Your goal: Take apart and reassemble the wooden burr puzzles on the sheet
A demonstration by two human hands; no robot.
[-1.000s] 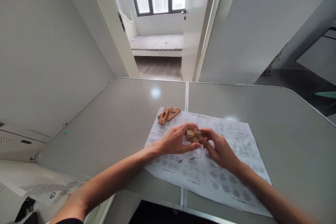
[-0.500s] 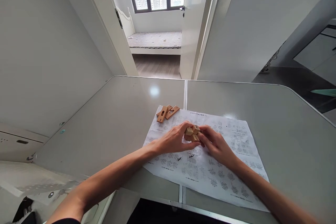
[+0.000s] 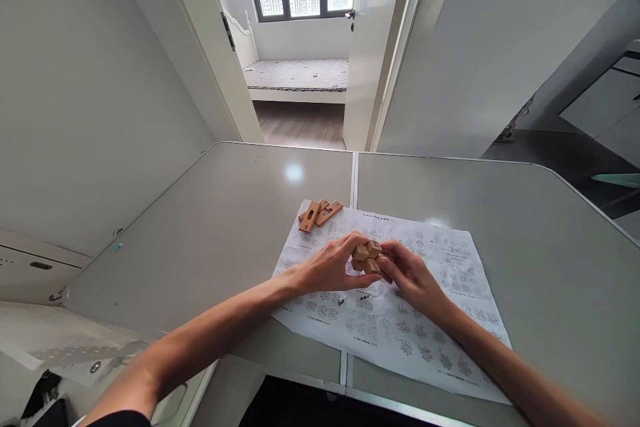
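Note:
Between my two hands is a wooden interlocking puzzle [image 3: 369, 253], made of several light-brown blocks fitted crosswise. My left hand [image 3: 336, 263] grips it from the left, fingers over the top and thumb along the near side. From the right, my right hand [image 3: 407, 270] closes on it with thumb and fingertips. Parts of the puzzle are hidden behind the fingers. Below the hands lies a paper sheet [image 3: 425, 367] printed with small puzzle drawings. On its far left corner rest several flat wooden pieces [image 3: 311, 216] with slots, one marked with a number.
Small dark metal bits [image 3: 342, 301] lie on the paper near my left wrist. The grey table [image 3: 200, 233] has a metal seam down its middle. Beyond its far edge stands an open door [image 3: 373, 47], with a bed [image 3: 300, 77] in the room behind.
The puzzle has turned slightly in my fingers, and its right-hand part shows a little more. The view has shifted slightly; both hands keep their grip.

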